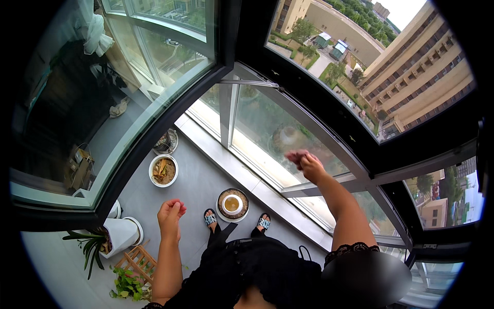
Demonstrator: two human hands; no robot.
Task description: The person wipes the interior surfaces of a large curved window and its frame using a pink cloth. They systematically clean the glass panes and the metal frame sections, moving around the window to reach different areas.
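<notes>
My left hand (171, 219) is raised over the grey floor, fingers curled in and thumb against them. Nothing shows in it. My right hand (311, 167) reaches out to the window glass (262, 129), its fingers closed. A blurred pinkish-brown shape touches its fingertips; whether this is a held thing or a reflection in the glass, I cannot tell. Between my feet on the floor stands a white bowl (232, 204) of yellowish liquid, set on a round brown pot or tray. Ahead on the left is a white pot (163, 170) with dry brown pieces on soil.
An open dark-framed window sash (154, 123) juts in on the left. Another dark frame (329, 98) angles overhead at right, with a metal stay (252, 83). White planter (119, 238), wooden rack (136, 261) and leafy plant (128, 283) stand at lower left. A ledge (247, 175) runs beneath the window.
</notes>
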